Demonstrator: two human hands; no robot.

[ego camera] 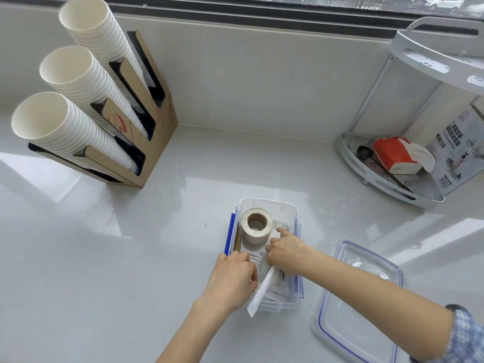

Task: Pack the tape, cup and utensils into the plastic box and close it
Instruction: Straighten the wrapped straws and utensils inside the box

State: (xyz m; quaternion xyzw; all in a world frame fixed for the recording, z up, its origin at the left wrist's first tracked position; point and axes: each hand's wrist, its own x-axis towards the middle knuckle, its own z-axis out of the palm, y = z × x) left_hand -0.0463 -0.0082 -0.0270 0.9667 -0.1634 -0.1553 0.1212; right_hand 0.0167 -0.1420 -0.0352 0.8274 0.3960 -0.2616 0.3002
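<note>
Landmark: clear plastic box (pixel 267 205), open-topped, on the pale countertop (pixel 104 258), blue latches hanging down on its left and right sides.

Inside the box:
- Tape roll (pixel 257 225) stands core-up in the far-left part, beige, brown cardboard core visible.
- Clear plastic cup (pixel 255 259) appears to lie on its side under and just this side of the tape; ribbed wall shows between the two hands. Exact orientation hard to tell through the clear plastic.
- White paper-wrapped utensil (pixel 263 290) runs diagonally through the near part, its lower end sticking out over the near-left rim. More wrapped utensils (pixel 280 280) lie flat beside it toward the near-right corner; count unclear.
- A strip of brown cardboard (pixel 237 238) stands against the left wall, next to the tape.

Hands:
- Left hand (pixel 231 280) reaches over the near-left rim, fingers curled in against the cup. Whether it actually closes on anything: cannot tell, fingertips hidden.
- Right hand (pixel 284 251) is inside the box right of the tape, index finger extended toward the far-right wall, other fingers curled around the upper end of the white wrapped utensil and pinching it.

Outside the box:
- Lid (pixel 358 299), clear with blue seal line, lies flat on the countertop just right of the box, not fitted.
- Cardboard holder with three stacks of white paper cups (pixel 78 82) sits well away, far-left.
- White corner rack (pixel 387 176) sits far-right, holding a red tissue pack (pixel 392 153).
</note>
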